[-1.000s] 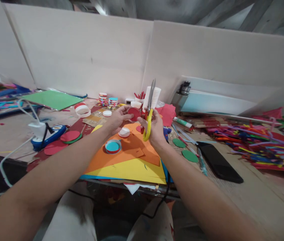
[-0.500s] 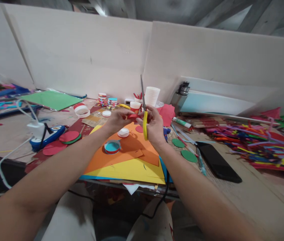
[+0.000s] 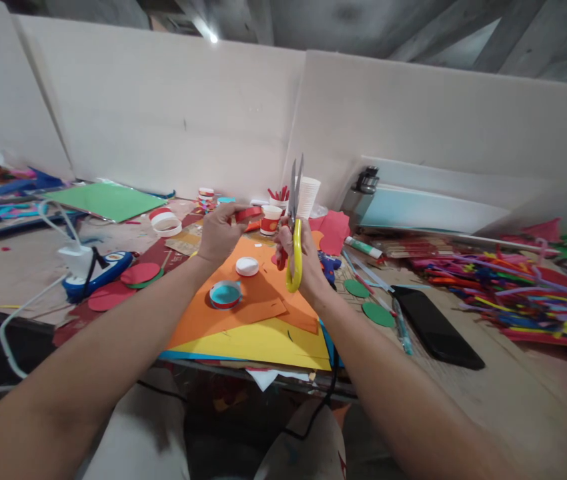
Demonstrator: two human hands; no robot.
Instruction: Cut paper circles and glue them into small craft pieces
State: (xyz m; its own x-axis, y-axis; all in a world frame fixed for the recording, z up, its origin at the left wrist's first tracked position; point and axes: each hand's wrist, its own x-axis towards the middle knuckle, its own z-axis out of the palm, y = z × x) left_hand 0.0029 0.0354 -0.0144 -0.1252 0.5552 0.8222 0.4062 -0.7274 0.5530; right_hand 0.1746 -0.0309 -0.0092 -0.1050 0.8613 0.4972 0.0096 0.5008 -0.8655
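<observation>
Pinched in my left hand is a small red ring, which looks like a strip cut from a paper cup. My right hand is closed round the yellow-and-red handles of a pair of scissors, whose blades point up and stand slightly apart. Between the hands, farther back, stands a red and white paper cup. Below them, a white round cup piece and a shallow red-rimmed cup base with a blue inside lie on orange paper.
A stack of white paper cups stands behind my right hand. Rightward lie green paper circles, a black phone and a pile of pipe cleaners. A blue power strip with cables sits at left, near red paper circles.
My hands have moved apart, the left one carrying the red ring left and slightly up. The scissors have turned, their blades now slightly parted, and my right hand is a little lower.
</observation>
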